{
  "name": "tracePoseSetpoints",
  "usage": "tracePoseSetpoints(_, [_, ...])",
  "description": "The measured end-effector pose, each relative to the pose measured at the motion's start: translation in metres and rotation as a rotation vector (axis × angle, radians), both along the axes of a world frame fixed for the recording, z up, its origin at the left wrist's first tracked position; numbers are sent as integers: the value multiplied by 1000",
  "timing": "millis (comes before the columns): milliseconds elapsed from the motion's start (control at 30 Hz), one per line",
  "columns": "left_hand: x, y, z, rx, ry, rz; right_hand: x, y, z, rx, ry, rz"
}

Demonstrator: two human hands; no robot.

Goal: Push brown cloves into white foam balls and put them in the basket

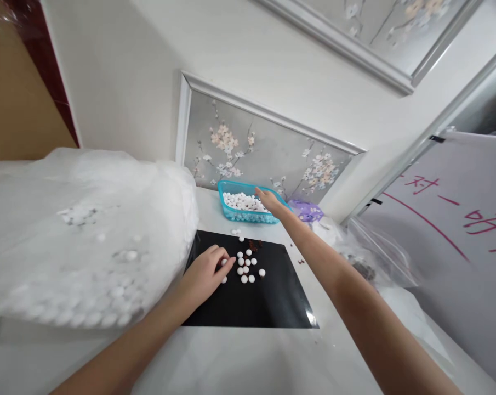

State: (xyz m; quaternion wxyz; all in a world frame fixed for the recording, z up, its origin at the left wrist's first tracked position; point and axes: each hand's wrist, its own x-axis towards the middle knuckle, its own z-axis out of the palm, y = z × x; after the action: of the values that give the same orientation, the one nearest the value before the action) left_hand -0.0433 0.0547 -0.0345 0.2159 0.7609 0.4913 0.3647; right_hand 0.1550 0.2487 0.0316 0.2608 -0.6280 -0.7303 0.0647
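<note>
White balls (262, 272) on glossy sheet (268, 307)

A pale, glossy table (239, 359) carries a black sheet (268, 307) around its middle, with a blue basket (251, 216) standing behind it near the far edge. A few loose white balls (235, 232) lie between these two, and small brown bits (301, 261) just right of the sheet. Toward the left edge slumps a bulky translucent bag (103, 241); toward the far right lie a purple packet (306, 210) and clear plastic wrapping (385, 252).
</note>
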Motion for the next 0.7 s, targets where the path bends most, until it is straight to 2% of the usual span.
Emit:
tracePoseSetpoints(200, [0, 4, -2, 1, -101, 77, 7, -38, -17, 88, -112, 99])
tracePoseSetpoints(300, [0, 5, -1, -15, -113, 87, 10, -47, -25, 89, -173, 151])
tracePoseSetpoints(400, [0, 6, -1, -26, -132, 96, 9, -50, -29, 123, -335, 206])
tracePoseSetpoints(500, [-1, 7, -2, -51, -162, 110, 2, -54, -30, 164, -470, 269])
tracePoseSetpoints(700, [-2, 10, -2, -79, -215, 148, -29, -74, -26, 234, -558, 442])
